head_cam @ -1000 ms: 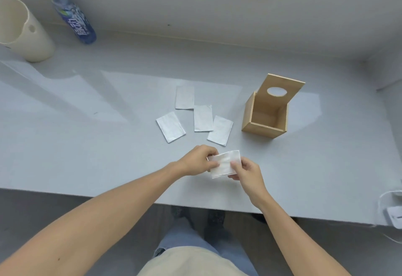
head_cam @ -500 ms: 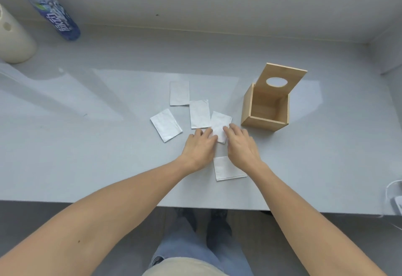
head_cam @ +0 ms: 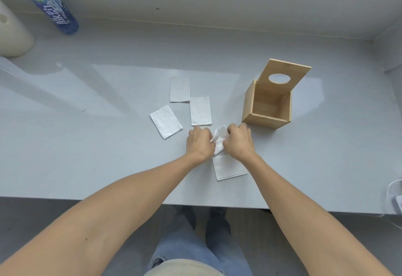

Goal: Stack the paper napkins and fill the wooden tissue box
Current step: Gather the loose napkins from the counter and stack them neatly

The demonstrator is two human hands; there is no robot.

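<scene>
We see a pale grey table (head_cam: pixel 108 145). Beyond our hands (head_cam: pixel 199 143) lie three flat napkins (head_cam: pixel 200 111); one more napkin (head_cam: pixel 229 167) lies just nearer than them. A wooden tissue box (head_cam: pixel 269 107), lid up, stands beyond-right. Far left stand a blue bottle (head_cam: pixel 54 8) and a cream container (head_cam: pixel 13 34).

the blue label of the plastic bottle (head_cam: pixel 50 6) bears white chinese characters, too blurred to read.

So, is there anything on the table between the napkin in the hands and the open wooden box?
Nothing visible. The napkin is held by the left hand and right hand. Only bare table lies between it and the box, whose lid stands open.
</scene>
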